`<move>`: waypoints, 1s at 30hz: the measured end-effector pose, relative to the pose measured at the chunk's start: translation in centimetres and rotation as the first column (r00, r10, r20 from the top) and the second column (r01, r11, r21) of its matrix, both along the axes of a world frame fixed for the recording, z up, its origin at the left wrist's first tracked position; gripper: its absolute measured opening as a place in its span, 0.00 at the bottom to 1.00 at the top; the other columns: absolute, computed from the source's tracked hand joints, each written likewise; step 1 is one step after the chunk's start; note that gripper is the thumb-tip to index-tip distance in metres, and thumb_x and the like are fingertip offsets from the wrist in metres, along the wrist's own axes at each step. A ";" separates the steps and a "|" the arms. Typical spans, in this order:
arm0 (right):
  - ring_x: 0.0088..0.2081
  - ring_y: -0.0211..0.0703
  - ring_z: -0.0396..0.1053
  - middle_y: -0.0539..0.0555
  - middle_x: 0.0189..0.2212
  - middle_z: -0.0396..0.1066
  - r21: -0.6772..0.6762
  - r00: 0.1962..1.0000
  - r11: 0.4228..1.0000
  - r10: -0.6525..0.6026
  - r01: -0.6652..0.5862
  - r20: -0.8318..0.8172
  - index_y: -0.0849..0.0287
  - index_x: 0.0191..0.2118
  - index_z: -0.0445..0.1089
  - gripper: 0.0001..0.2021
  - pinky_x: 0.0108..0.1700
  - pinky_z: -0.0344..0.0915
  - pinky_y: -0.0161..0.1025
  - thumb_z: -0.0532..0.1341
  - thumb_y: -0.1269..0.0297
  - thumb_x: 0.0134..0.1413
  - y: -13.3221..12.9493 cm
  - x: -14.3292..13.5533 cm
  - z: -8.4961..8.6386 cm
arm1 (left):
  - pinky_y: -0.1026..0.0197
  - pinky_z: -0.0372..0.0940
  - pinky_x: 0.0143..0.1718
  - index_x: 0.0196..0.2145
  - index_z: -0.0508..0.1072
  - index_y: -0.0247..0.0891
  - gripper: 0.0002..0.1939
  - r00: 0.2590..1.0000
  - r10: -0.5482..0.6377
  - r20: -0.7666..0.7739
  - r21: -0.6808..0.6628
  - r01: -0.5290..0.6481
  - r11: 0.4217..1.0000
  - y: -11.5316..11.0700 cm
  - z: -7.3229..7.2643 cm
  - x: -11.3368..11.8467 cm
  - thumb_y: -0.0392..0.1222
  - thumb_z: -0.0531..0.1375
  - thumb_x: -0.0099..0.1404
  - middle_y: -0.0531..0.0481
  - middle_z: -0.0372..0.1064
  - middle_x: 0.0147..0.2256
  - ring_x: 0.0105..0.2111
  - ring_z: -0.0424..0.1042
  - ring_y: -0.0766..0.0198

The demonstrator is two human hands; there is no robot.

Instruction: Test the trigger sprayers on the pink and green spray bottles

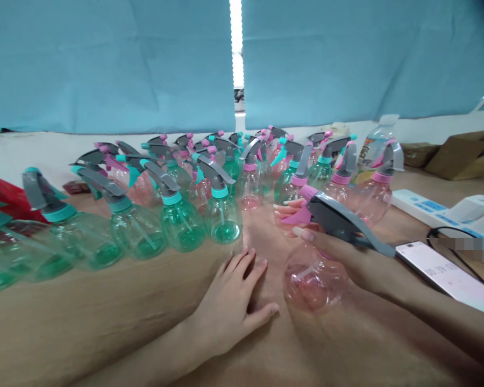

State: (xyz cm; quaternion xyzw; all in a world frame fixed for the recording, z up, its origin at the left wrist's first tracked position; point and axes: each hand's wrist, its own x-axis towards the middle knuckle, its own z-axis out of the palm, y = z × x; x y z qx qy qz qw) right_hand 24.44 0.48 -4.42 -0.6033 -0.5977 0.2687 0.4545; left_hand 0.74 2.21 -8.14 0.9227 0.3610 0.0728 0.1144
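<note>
My left hand (230,301) lies palm down on the wooden table, fingers spread, holding nothing. My right hand (341,250) is closed round the neck of a clear pink spray bottle (312,282), its fingertips showing beside the pink trigger. The bottle's grey lever points right, toward me, and its base is at the tabletop. Just beyond my left fingertips stands a green spray bottle (225,217) with a teal collar. Another green spray bottle (183,226) is to its left.
Several more green and pink spray bottles crowd the table's back and left. At right are a phone (447,271) showing a timer, a white power strip (431,209) with a cable, a labelled clear bottle (373,148) and a cardboard box (462,156). Blue cloth (105,64) hangs behind.
</note>
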 end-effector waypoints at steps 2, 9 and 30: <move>0.41 0.58 0.72 0.49 0.39 0.76 -0.020 1.000 1.000 -0.017 0.017 -0.008 0.39 0.50 0.69 0.21 0.41 0.68 0.54 0.64 0.49 0.48 -0.1 -0.2 0.2 | 0.41 0.50 0.59 0.61 0.60 0.35 0.34 1.000 0.002 -0.011 -0.004 -0.002 1.000 0.0 0.0 0.0 0.60 0.54 0.66 0.36 0.50 0.63 0.63 0.48 0.45; 0.39 0.55 0.71 0.48 0.35 0.76 0.026 0.999 0.999 0.031 -0.032 0.030 0.41 0.46 0.71 0.18 0.38 0.67 0.51 0.65 0.50 0.47 0.0 0.3 -0.1 | 0.39 0.51 0.59 0.61 0.60 0.34 0.34 1.000 0.005 -0.002 -0.023 -0.005 1.000 -0.1 0.2 0.1 0.60 0.54 0.66 0.36 0.50 0.63 0.63 0.48 0.43; 0.33 0.51 0.72 0.49 0.32 0.75 -0.027 0.993 1.000 0.012 -0.009 0.118 0.46 0.37 0.73 0.11 0.34 0.67 0.48 0.60 0.48 0.53 -0.3 -0.4 1.0 | 0.40 0.51 0.58 0.61 0.59 0.34 0.34 0.999 -0.006 -0.035 0.018 0.006 1.000 0.0 0.0 -0.1 0.60 0.53 0.66 0.36 0.49 0.64 0.63 0.48 0.44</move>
